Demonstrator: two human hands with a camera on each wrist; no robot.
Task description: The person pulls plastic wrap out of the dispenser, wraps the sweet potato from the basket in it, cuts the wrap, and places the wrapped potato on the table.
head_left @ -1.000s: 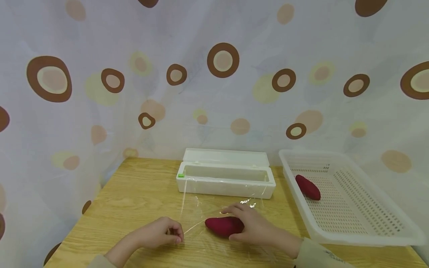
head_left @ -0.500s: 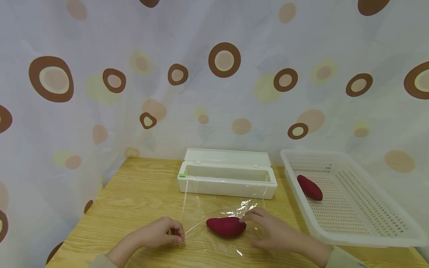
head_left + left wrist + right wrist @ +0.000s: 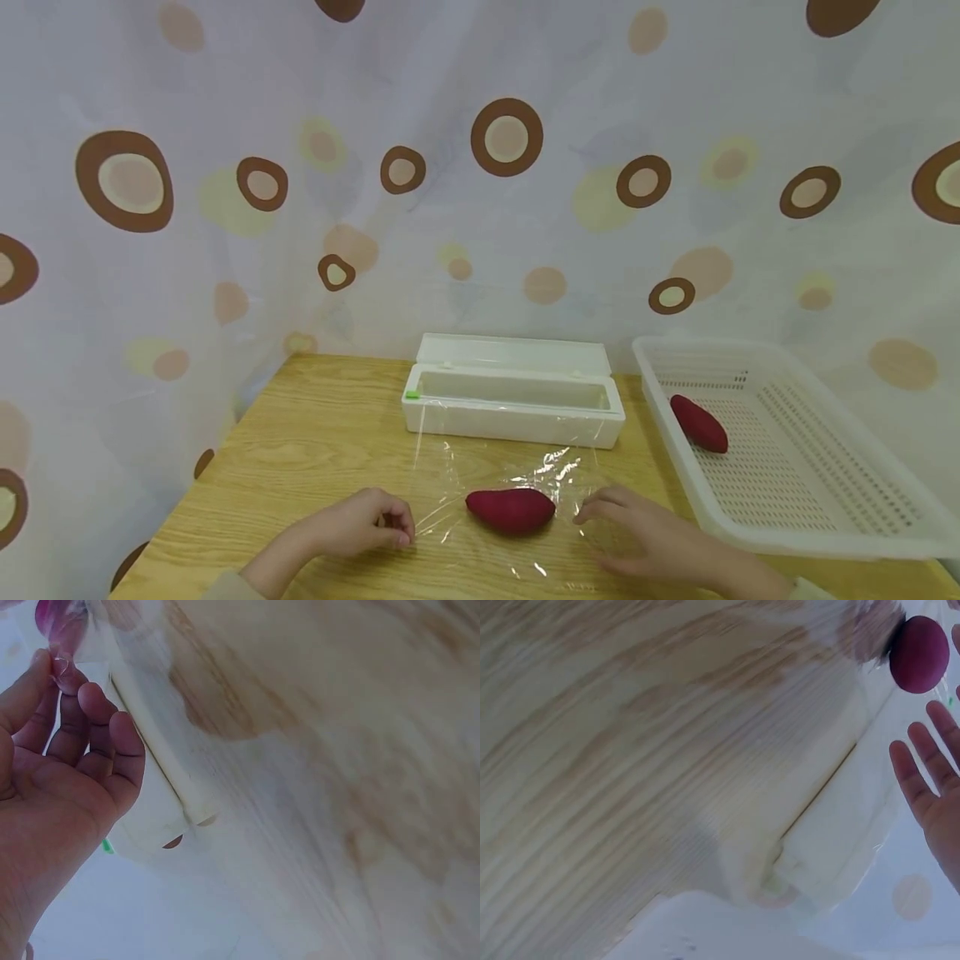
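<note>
A dark red sweet potato lies on a sheet of clear cling film spread over the table. The film runs back to a white dispenser box whose lid stands up. At the film's near left corner, my left hand pinches the edge between thumb and index finger; the left wrist view shows the film bunched at the fingertips. My right hand hovers to the right of the sweet potato, apart from it, over the film's right side. Its fingers look relaxed and hold nothing in the right wrist view.
To the right stands a white perforated basket with a second sweet potato inside. A green slider sits at the box's left end. Behind the wooden table hangs a spotted curtain.
My right hand has let go of the sweet potato and moved right, away from it. The sweet potato stays on the film. My left hand keeps its pinch on the film corner.
</note>
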